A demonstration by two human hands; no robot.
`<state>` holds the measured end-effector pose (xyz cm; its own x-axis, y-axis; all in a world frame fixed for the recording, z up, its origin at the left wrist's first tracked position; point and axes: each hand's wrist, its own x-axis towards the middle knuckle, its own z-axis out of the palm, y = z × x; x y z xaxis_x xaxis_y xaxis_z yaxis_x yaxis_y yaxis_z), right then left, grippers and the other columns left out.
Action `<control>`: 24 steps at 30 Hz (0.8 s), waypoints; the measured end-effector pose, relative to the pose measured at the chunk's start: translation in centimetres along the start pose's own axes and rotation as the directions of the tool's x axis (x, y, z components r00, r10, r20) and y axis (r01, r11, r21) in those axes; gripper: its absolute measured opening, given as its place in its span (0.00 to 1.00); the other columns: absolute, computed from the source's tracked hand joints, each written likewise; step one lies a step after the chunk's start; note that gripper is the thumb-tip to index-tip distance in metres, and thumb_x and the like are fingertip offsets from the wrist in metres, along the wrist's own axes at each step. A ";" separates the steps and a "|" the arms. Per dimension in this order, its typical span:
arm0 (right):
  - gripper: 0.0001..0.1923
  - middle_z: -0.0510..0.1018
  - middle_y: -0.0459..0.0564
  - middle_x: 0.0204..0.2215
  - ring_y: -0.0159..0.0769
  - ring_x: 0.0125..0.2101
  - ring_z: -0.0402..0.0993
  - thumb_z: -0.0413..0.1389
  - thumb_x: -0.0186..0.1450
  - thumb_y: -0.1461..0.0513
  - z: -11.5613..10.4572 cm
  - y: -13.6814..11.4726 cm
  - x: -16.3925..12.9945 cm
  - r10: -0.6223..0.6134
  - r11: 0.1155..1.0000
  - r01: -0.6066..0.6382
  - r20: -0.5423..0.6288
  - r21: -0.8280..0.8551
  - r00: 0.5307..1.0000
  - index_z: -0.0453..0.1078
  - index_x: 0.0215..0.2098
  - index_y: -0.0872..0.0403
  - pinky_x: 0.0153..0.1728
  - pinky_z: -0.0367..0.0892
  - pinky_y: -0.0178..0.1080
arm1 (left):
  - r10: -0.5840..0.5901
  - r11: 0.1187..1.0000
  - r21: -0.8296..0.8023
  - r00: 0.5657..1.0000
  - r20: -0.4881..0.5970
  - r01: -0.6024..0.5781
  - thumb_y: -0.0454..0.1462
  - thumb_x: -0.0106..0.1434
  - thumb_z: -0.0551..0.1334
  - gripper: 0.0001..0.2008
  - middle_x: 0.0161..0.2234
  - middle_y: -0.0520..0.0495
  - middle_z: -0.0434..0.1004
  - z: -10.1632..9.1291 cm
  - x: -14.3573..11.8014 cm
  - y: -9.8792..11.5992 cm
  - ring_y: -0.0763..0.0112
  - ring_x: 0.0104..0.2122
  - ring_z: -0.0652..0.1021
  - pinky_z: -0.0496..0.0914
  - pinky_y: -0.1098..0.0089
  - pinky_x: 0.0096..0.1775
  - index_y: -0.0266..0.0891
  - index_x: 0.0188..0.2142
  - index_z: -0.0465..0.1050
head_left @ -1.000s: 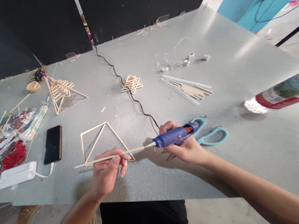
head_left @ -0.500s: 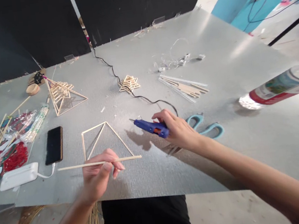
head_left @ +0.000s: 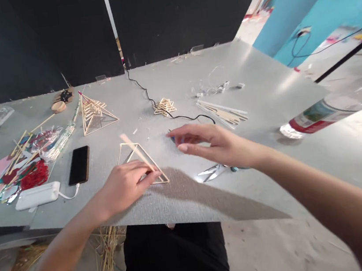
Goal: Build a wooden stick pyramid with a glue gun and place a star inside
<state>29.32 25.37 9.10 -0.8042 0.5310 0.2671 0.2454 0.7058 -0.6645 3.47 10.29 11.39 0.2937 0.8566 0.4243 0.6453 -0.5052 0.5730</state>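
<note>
My left hand [head_left: 124, 187] pinches a thin wooden stick [head_left: 132, 145], which tilts up and away from me over a flat triangle frame of sticks [head_left: 162, 176] on the grey table [head_left: 263, 98]. My right hand [head_left: 217, 145] hovers palm down just right of the frame, fingers spread and holding nothing. A small blue part of the glue gun [head_left: 172, 139] shows beyond its fingertips, and the gun's black cord [head_left: 149, 97] runs off to the table's back edge. Scissors [head_left: 212, 172] lie under my right wrist.
A black phone [head_left: 79, 165] and a white power bank [head_left: 37, 195] lie at the left, beside packets of red craft bits [head_left: 34, 174]. A stick pyramid [head_left: 96, 116], a small stick star [head_left: 164, 106], a bundle of sticks [head_left: 223, 113] and a lying bottle [head_left: 318, 116] sit further back.
My right hand has let go of the blue glue gun on the table and now hovers open. My left hand has swung the stick from level to angled upward over the triangle frame.
</note>
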 end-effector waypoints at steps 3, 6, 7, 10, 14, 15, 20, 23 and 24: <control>0.20 0.80 0.51 0.46 0.35 0.40 0.76 0.56 0.76 0.53 1.8 -4.0 0.4 -0.068 0.954 0.047 0.061 0.295 0.996 0.72 0.62 0.47 0.40 0.73 0.39 | -0.018 0.999 -0.039 0.997 0.080 0.021 0.41 0.72 0.64 0.10 0.33 0.46 0.85 0.8 0.9 -0.4 0.64 0.33 0.82 0.70 0.68 0.36 0.42 0.36 0.84; 0.15 0.80 0.50 0.42 0.32 0.36 0.75 0.57 0.75 0.53 5.1 -4.5 0.4 -0.096 0.927 0.104 -0.041 0.359 0.995 0.77 0.56 0.48 0.36 0.71 0.37 | -0.033 0.998 -0.050 0.995 0.096 0.037 0.43 0.72 0.63 0.14 0.30 0.45 0.83 2.5 0.8 -2.1 0.65 0.30 0.80 0.68 0.69 0.34 0.40 0.34 0.83; 0.14 0.80 0.49 0.40 0.32 0.35 0.75 0.57 0.75 0.53 6.2 -3.9 0.3 -0.082 0.927 0.109 -0.089 0.360 0.993 0.78 0.53 0.49 0.35 0.70 0.37 | -0.039 0.997 -0.061 0.994 0.102 0.046 0.43 0.73 0.63 0.15 0.30 0.45 0.82 3.2 0.7 -2.8 0.65 0.29 0.80 0.67 0.69 0.34 0.39 0.34 0.83; 0.12 0.79 0.49 0.36 0.31 0.34 0.74 0.56 0.75 0.53 8.7 -1.6 -0.3 0.003 0.927 0.069 -0.192 0.368 0.981 0.78 0.44 0.51 0.32 0.68 0.35 | -0.091 0.981 -0.156 0.983 0.158 0.116 0.43 0.74 0.61 0.17 0.27 0.46 0.81 5.6 0.0 -4.7 0.70 0.26 0.77 0.66 0.70 0.32 0.37 0.33 0.81; 0.12 0.76 0.47 0.33 0.29 0.32 0.73 0.55 0.76 0.54 10.6 0.8 -1.0 0.078 0.923 0.017 -0.228 0.385 0.971 0.74 0.40 0.52 0.32 0.68 0.33 | -0.166 0.932 -0.281 0.958 0.232 0.230 0.43 0.75 0.59 0.19 0.23 0.50 0.75 8.1 -0.8 -6.5 0.76 0.22 0.70 0.61 0.72 0.27 0.36 0.30 0.78; 0.12 0.76 0.46 0.33 0.29 0.32 0.73 0.54 0.76 0.54 10.9 1.1 -1.1 0.082 0.926 0.012 -0.232 0.377 0.969 0.73 0.40 0.52 0.32 0.68 0.33 | -0.170 0.924 -0.298 0.957 0.236 0.238 0.43 0.75 0.59 0.20 0.22 0.51 0.73 8.5 -1.0 -6.8 0.77 0.21 0.68 0.59 0.72 0.26 0.36 0.29 0.77; 0.10 0.76 0.47 0.34 0.30 0.33 0.74 0.53 0.77 0.55 11.7 1.5 -1.2 0.035 0.952 0.062 -0.310 0.298 0.950 0.71 0.42 0.52 0.32 0.69 0.34 | -0.232 0.894 -0.350 0.958 0.171 0.279 0.41 0.74 0.60 0.20 0.21 0.55 0.61 9.0 -1.0 -6.8 0.79 0.21 0.59 0.52 0.72 0.24 0.35 0.27 0.76; 0.08 0.76 0.47 0.35 0.29 0.33 0.73 0.52 0.78 0.57 11.8 1.5 -1.3 0.020 0.959 0.078 -0.339 0.273 0.941 0.70 0.44 0.52 0.31 0.68 0.33 | -0.264 0.885 -0.349 0.949 0.171 0.309 0.42 0.74 0.61 0.17 0.22 0.56 0.60 9.2 -0.9 -6.7 0.80 0.22 0.58 0.53 0.73 0.25 0.35 0.31 0.79; 0.08 0.76 0.47 0.36 0.28 0.33 0.73 0.51 0.78 0.58 11.8 1.6 -1.3 0.022 0.962 0.073 -0.338 0.263 0.941 0.70 0.44 0.52 0.31 0.68 0.33 | -0.265 0.885 -0.347 0.949 0.171 0.310 0.42 0.74 0.61 0.17 0.22 0.56 0.60 9.3 -0.9 -6.7 0.80 0.23 0.58 0.53 0.74 0.25 0.35 0.31 0.80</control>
<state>24.38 20.24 -0.54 -0.5679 0.6735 0.4731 0.0352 0.5941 -0.8036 5.43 13.88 0.58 0.2280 0.9648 0.1309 0.4176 -0.2183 0.8820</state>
